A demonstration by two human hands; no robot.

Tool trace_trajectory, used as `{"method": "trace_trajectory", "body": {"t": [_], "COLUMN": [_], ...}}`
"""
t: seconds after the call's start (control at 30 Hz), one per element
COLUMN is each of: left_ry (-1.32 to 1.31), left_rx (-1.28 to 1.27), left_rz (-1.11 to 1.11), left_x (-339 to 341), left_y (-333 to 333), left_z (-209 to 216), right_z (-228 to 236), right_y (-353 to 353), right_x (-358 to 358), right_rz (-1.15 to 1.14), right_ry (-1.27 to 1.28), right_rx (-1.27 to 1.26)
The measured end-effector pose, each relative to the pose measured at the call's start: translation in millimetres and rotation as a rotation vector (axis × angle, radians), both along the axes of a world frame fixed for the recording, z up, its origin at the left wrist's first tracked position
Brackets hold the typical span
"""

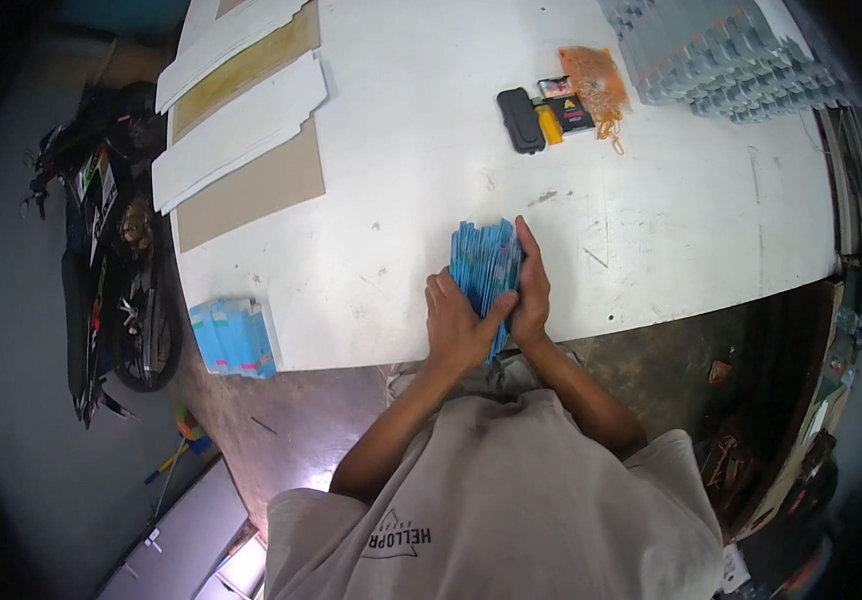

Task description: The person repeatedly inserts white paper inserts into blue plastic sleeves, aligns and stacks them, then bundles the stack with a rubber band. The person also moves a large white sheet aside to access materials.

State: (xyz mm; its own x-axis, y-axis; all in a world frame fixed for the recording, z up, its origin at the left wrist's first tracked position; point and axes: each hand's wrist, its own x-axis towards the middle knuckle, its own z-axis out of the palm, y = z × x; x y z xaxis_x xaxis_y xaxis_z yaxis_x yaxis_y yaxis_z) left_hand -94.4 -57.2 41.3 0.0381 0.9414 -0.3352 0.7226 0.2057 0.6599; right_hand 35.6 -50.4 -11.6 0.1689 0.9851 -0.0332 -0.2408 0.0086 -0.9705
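A thick bundle of thin blue sheets or cards (483, 262) stands at the near edge of the white table, its many edges facing up. My left hand (458, 322) presses on its left and near side, thumb laid across the bundle. Along the right side, my right hand (532, 285) lies with its fingers pointing away from me. Both hands squeeze the bundle between them. What the sheets are exactly, I cannot make out. At the table's near left corner sits a second group of light blue stacks (232, 338), out of reach of both hands.
White and brown boards (251, 190) lie overlapped at the far left. A black case (521, 121), a yellow lighter (549, 124), a dark packet (571, 114) and an orange pouch (594, 80) lie beyond my hands. Grey stacked pieces (731, 60) fill the far right corner. A motorbike (116, 250) stands left.
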Motion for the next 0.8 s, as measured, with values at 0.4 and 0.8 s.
{"method": "trace_trajectory", "body": {"t": [0.4, 0.8], "left_ry": [-0.065, 0.185], "left_rx": [-0.209, 0.031], "left_rz": [-0.126, -0.234], "left_x": [-8, 17], "left_y": [49, 43], "left_z": [18, 11], "right_z": [16, 9], "right_y": [13, 8], "right_x": [9, 14], "right_rz": [-0.044, -0.05], "right_ry": [0.684, 0.255], "right_rx": [-0.055, -0.026]}}
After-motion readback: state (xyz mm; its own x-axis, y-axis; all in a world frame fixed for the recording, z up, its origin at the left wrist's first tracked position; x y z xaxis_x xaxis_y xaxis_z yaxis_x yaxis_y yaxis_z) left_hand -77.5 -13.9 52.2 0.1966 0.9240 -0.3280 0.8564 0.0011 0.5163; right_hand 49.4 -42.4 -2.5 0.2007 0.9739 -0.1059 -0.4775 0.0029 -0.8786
